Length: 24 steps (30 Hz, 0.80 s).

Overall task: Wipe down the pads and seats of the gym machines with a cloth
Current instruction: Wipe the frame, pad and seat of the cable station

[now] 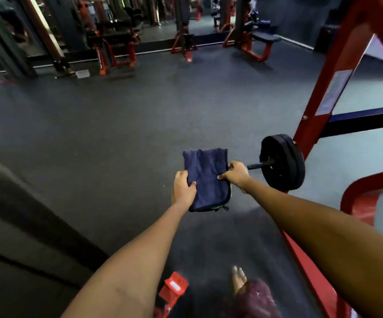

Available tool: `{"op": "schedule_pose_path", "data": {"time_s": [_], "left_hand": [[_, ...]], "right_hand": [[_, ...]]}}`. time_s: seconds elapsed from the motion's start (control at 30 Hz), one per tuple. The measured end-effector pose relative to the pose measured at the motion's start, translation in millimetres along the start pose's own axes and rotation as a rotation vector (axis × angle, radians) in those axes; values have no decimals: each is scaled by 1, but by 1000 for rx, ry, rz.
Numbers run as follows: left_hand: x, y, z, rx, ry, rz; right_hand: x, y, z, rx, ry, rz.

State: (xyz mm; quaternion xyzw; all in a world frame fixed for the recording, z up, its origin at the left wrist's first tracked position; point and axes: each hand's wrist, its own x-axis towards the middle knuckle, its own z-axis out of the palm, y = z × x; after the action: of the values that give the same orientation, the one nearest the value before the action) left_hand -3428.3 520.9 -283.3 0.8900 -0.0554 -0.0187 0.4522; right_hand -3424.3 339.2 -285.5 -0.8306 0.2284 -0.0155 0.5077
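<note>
Dark rubber gym floor (94, 134) below, folded navy terry cloth (205, 177) is pinched w/ curled fingers by left hand (183, 188) & right hand (237, 174), long axis pointing away, no pad nearby yet imo.

Both arms reach forward, left hand (183, 188) and right hand (237, 174) each gripping with curled fingers
</note>
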Motion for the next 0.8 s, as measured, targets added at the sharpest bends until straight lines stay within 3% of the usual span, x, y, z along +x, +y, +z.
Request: {"op": "schedule_pose_path", "data": {"time_s": [0.37,0.6,0.8], "left_hand": [[251,15,49,-89,130,-80],[383,2,37,-28,209,-129],[525,-27,30,-37,210,-125]], "right_hand": [[249,-67,-7,-72,-139,-75],[395,-117,38,-55,-269,-131],[521,-154,86,-5,-272,-110]]}}
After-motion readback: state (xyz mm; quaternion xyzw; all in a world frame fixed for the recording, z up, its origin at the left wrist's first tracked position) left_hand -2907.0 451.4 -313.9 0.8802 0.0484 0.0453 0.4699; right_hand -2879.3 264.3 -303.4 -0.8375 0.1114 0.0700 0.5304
